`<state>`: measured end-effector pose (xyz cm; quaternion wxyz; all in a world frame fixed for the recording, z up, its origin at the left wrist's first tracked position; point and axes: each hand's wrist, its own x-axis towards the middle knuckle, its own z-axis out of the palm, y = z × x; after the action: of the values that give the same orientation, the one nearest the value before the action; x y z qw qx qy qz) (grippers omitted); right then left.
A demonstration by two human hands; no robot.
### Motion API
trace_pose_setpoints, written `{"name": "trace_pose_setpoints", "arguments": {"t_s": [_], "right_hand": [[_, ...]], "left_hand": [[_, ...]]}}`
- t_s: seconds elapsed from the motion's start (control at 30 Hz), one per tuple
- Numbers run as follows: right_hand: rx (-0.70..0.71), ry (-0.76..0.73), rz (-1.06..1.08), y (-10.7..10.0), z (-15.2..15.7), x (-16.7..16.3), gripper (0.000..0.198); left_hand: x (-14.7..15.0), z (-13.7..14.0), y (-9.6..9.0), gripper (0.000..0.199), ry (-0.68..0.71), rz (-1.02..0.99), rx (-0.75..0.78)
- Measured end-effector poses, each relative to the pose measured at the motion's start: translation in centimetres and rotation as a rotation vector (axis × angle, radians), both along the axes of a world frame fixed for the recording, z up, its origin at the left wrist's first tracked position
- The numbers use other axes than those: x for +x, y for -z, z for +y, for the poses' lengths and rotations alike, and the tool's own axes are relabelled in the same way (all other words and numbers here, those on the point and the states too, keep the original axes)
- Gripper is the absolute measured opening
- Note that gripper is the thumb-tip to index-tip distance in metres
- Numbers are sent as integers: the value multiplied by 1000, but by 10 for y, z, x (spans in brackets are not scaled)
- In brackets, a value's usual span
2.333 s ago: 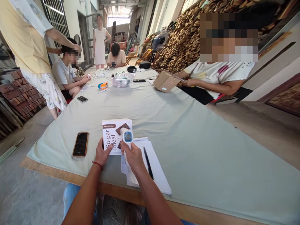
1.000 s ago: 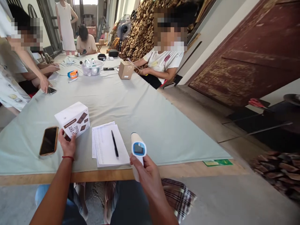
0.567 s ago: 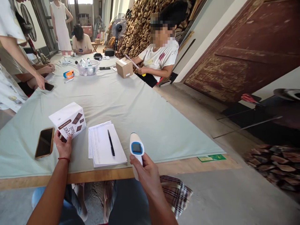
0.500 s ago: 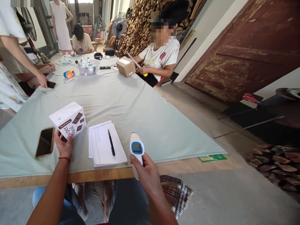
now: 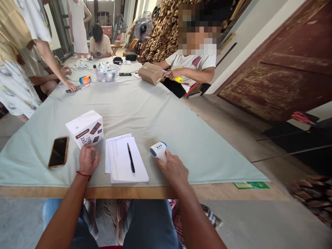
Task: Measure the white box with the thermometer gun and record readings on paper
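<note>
Pale-green cloth [image 5: 171, 114] bears the white box [image 5: 88, 127], stacked wood [image 5: 166, 31] beyond.

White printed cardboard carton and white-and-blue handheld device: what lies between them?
In the head view, white paper sheets with a slim black pen on top.

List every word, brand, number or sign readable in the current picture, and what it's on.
"per" and "Meal": white cardboard box with brown print; the first word's start is unclear.
"NutriMotion" (probably; small and blurred): the same box's brown label.
Too small to read: lines on the stacked white paper sheets; print on the flat green-and-yellow card; blue marks on the white-and-blue plastic handheld device.
</note>
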<state>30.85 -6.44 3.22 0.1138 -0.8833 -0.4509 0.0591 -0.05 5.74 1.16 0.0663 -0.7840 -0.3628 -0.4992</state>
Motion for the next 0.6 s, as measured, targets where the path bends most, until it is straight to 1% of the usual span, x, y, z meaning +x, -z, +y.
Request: {"name": "trace_pose_setpoints", "arguments": {"t_s": [0.07, 0.1, 0.13, 0.17, 0.23, 0.3, 0.33, 0.37, 0.4, 0.5, 0.57, 0.6], "right_hand": [[-88, -21, -57, 2, 5, 10, 44], [-105, -23, -90, 3, 6, 13, 43], [-92, -18, -131, 5, 6, 14, 42], [-47, -12, -173, 6, 7, 13, 41], [107, -46, -209, 9, 11, 1, 39], [230, -163, -121, 11, 19, -20, 33], [245, -236, -44, 11, 24, -33, 30], [225, -279, 26, 11, 31, -45, 29], [186, -287, 66, 11, 37, -57, 30], [75, -280, 66, 13, 54, -78, 35], [69, -299, 64, 17, 61, -79, 37], [103, -312, 88, 19, 62, -77, 39]], "left_hand": [[2, -1, 1, 18, 129, 131, -117], [3, -1, 1, 20, 171, 190, -169], [3, -1, 2, 24, 201, 251, -218], [4, 0, 2, 27, 225, 315, -262], [4, 0, 3, 33, 258, 433, -345], [5, 0, 3, 37, 270, 512, -403], [6, 0, 3, 39, 271, 536, -422], [6, 0, 2, 42, 268, 555, -437], [7, -1, 1, 44, 265, 572, -449], [7, -2, 0, 49, 255, 621, -481], [7, -3, 0, 50, 251, 634, -494], [8, -3, 0, 50, 248, 632, -498]]}}
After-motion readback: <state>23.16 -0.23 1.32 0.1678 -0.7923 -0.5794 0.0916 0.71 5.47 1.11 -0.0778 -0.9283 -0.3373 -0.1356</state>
